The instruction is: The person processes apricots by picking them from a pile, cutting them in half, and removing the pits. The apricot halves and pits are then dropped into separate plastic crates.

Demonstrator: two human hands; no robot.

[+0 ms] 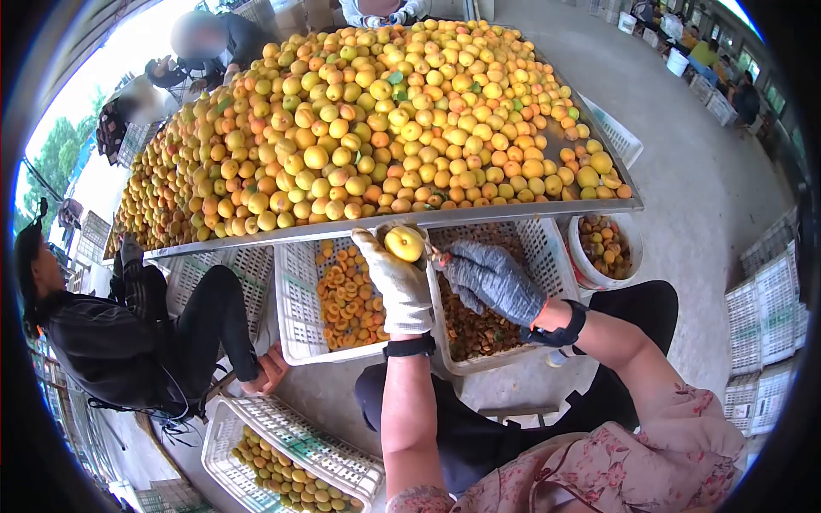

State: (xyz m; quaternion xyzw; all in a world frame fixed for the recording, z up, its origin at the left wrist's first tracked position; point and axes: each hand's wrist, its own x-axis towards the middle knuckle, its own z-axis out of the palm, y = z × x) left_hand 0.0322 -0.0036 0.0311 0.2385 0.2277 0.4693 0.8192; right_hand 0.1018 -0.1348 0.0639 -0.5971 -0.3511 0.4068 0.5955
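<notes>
My left hand (396, 282), in a white glove, is closed around a yellow apricot (404, 244) just below the table's metal edge. Close to its right, my right hand (492, 278) wears a grey knit glove. Its fingers are pinched together by the fruit, on something small and dark that I cannot make out. Below my left hand stands a white crate (295, 308) with halved orange apricots (349, 299). Under my right hand, a second white crate (552, 261) contains brown pits or scraps (470, 321).
A metal-edged table (547, 209) is heaped with apricots (342, 128). A white bucket (635, 244) with fruit stands right of the crates. A person in black (103, 333) sits at left; others are around the far side. Another crate of apricots (222, 427) lies at lower left; stacked crates (757, 329) stand at right.
</notes>
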